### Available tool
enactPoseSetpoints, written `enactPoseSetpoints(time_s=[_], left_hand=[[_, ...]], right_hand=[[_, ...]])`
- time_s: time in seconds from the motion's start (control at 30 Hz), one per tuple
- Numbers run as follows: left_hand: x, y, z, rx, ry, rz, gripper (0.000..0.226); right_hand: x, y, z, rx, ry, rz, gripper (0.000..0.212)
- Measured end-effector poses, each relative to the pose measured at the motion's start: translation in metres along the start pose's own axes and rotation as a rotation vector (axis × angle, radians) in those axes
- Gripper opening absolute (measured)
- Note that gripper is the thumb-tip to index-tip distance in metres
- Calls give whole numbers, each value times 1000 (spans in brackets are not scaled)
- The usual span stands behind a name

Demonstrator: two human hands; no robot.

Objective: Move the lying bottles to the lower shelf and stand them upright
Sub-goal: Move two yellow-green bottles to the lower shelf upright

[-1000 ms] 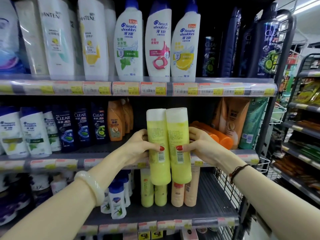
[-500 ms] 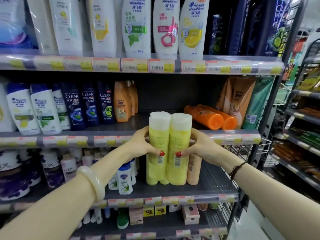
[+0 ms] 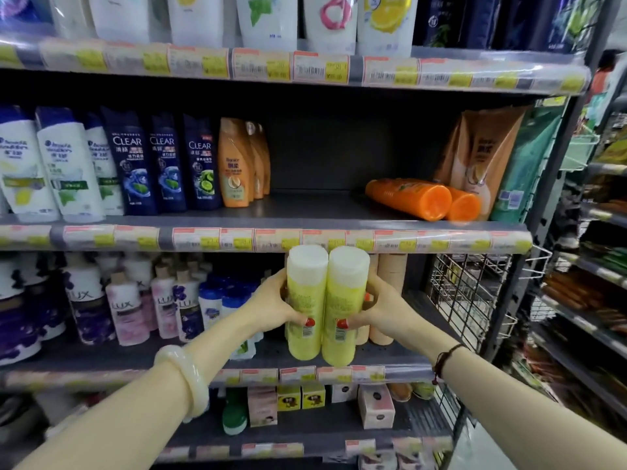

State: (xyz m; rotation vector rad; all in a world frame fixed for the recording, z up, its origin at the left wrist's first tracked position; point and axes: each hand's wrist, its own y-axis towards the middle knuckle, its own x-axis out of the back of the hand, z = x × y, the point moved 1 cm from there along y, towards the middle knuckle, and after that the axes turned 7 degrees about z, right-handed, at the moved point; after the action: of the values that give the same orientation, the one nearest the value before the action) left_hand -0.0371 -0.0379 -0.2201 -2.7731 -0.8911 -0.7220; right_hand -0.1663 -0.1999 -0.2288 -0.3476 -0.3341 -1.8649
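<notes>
Two yellow bottles with white caps stand upright side by side, pressed together between my hands. My left hand [image 3: 271, 308] grips the left yellow bottle [image 3: 305, 300] and my right hand [image 3: 383, 308] grips the right yellow bottle [image 3: 346, 303]. Their bases are level with the front edge of the lower shelf [image 3: 390, 359]; I cannot tell if they touch it. Two orange bottles [image 3: 410, 196] lie on their sides on the middle shelf [image 3: 305, 206], up and to the right.
Peach bottles [image 3: 390, 290] stand just behind and right of the yellow ones. Small blue-capped bottles [image 3: 217, 300] and Lux bottles [image 3: 125, 307] fill the lower shelf to the left. A wire grid panel [image 3: 468, 293] closes the shelf's right end. Orange pouches [image 3: 481, 154] lean behind the lying bottles.
Both hands have carried the two yellow bottles downward, from in front of the middle shelf to the lower shelf. The view has tilted down too.
</notes>
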Motion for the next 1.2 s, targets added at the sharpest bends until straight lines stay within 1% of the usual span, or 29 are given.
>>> enactPoseSetpoints(time_s=[0.13,0.23,0.4,0.5,0.73,0.83,0.93,1.1,1.2], left_hand=[[-14,12,24,1,4,-51,79],[-19,21,40,6,3,-86,81],[-22,36,63,9,-19,-148,82],[-20,45,70,5,-21,-153,78],[-12,59,77,21,-32,-152,71],[-10,63,77,35,-22,-134,74],[-8,66,76,52,-11,-138,79],[-8,68,81,81,-24,-165,72],[-12,69,89,103,-20,-177,74]], right_hand=[[-8,13,-32,12,-47,-56,73],[-15,27,-53,32,-18,-79,72],[-24,45,-69,99,10,-95,69],[-24,56,-79,111,-1,-90,69],[-25,75,-90,86,15,-116,70],[-27,82,-90,77,-10,-114,72],[-28,87,-88,63,-25,-115,69],[-31,93,-87,21,-22,-126,68],[-32,93,-87,0,-21,-122,67]])
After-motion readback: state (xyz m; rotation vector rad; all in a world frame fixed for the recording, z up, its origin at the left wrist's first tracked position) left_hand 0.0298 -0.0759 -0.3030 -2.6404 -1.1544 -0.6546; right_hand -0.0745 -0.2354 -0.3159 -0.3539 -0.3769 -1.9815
